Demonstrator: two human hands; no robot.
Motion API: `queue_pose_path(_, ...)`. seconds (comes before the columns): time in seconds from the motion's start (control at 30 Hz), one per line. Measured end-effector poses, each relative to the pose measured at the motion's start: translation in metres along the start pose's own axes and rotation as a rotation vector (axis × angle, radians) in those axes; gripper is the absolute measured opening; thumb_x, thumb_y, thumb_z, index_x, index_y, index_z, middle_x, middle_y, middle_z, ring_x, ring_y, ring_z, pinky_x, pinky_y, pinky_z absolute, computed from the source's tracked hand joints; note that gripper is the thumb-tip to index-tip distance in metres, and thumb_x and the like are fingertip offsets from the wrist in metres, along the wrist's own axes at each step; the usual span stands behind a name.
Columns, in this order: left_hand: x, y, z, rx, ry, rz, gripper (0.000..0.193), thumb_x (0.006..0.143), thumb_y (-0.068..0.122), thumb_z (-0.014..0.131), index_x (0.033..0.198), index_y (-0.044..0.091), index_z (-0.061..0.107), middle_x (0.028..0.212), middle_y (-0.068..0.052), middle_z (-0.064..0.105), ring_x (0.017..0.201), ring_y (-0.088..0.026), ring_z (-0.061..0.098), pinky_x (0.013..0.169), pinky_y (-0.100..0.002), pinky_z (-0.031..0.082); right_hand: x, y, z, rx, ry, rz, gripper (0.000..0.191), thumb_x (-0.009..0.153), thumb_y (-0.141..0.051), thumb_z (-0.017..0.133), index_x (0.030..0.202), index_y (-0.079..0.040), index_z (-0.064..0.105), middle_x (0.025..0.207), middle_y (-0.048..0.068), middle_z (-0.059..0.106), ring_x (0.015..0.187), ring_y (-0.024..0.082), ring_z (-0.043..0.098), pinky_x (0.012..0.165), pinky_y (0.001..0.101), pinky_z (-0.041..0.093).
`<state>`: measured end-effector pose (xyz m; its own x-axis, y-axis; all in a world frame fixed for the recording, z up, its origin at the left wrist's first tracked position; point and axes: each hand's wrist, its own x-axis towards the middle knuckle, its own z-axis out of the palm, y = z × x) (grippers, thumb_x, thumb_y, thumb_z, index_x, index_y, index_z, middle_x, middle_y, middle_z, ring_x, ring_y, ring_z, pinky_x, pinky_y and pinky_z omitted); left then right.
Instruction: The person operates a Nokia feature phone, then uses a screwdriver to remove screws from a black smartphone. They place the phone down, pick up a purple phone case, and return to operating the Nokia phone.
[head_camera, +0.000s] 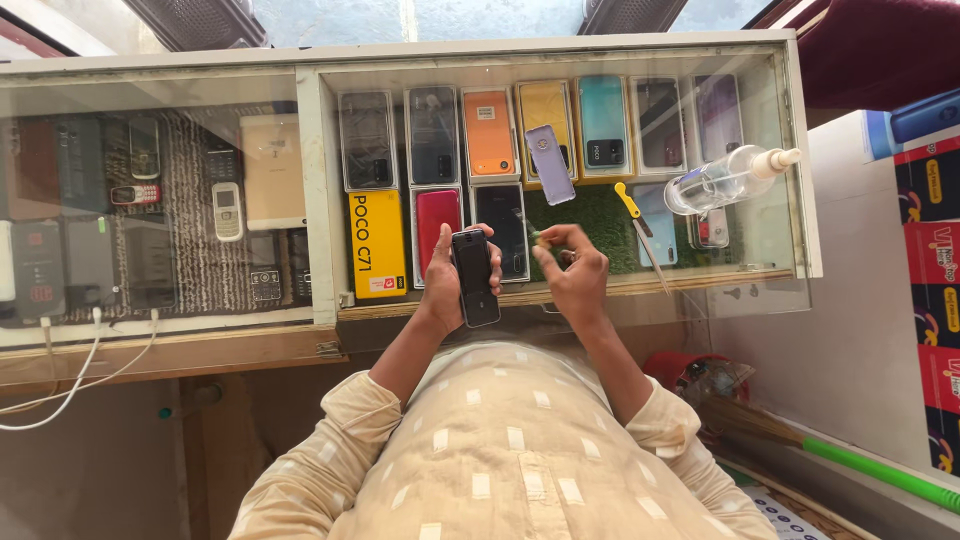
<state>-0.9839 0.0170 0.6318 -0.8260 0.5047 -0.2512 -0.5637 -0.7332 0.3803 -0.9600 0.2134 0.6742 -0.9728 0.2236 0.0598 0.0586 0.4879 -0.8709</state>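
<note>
The black keypad phone (475, 277) stands upright in the left hand (448, 280), fingers wrapped round its back and left edge, held just above the front edge of the glass-topped bench (560, 290). It looks light and stiff, with a smooth, likely slippery shell; the long side edges seem the safest place to take hold, as the hand does now. The right hand (570, 268) is pinched shut on something tiny, perhaps a small green part or screw, too small to tell. On the glass lie a lilac phone (549, 163), a yellow-handled screwdriver (640, 232) and a clear spray bottle (730, 178) on its side. Beneath the glass sit rows of phone boxes (490, 132) in orange, yellow and teal
</note>
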Motion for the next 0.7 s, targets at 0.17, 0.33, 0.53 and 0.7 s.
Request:
queue_pose_path(0.17, 0.000, 0.001, -0.002, -0.028, -0.038, 0.004, 0.065, 0.109, 0.062, 0.029, 0.119, 0.004, 0.057, 0.082, -0.010, 0.062, 0.064, -0.018, 0.060, 0.061, -0.033, 0.054, -0.008, -0.045, -0.009, 0.028, -0.025, -0.123, 0.016, 0.089, -0.013, 0.081, 0.103, -0.006, 0.079, 0.086, 0.006, 0.077, 0.070, 0.013, 0.068, 0.063, 0.0262, 0.052)
queue_pose_path(0.33, 0.003, -0.002, -0.006, 0.010, -0.049, 0.026, 0.063, 0.108, 0.061, 0.028, 0.115, 0.005, 0.057, 0.082, -0.011, 0.063, 0.063, -0.018, 0.060, 0.060, -0.033, 0.054, -0.010, -0.060, -0.015, -0.068, -0.086, -0.242, 0.015, 0.088, -0.012, 0.081, 0.102, -0.007, 0.080, 0.087, 0.008, 0.075, 0.075, 0.014, 0.071, 0.066, 0.0275, 0.053)
queue_pose_path(0.53, 0.007, -0.008, -0.011, 0.126, -0.038, 0.047, 0.062, 0.109, 0.061, 0.029, 0.112, 0.006, 0.058, 0.084, -0.012, 0.066, 0.062, -0.017, 0.061, 0.059, -0.032, 0.053, -0.011, -0.067, -0.021, -0.148, -0.089, -0.240, 0.018, 0.087, -0.013, 0.083, 0.104, -0.009, 0.081, 0.079, 0.008, 0.069, 0.066, 0.017, 0.065, 0.060, 0.0318, 0.050)
queue_pose_path(0.7, 0.010, -0.011, -0.011, 0.197, -0.012, 0.087, 0.062, 0.109, 0.061, 0.031, 0.112, 0.006, 0.058, 0.084, -0.011, 0.066, 0.062, -0.017, 0.061, 0.058, -0.031, 0.052, -0.008, -0.068, -0.026, -0.209, -0.073, -0.245, 0.022, 0.082, -0.014, 0.084, 0.104, -0.011, 0.083, 0.074, 0.007, 0.062, 0.061, 0.019, 0.056, 0.055, 0.0343, 0.044)
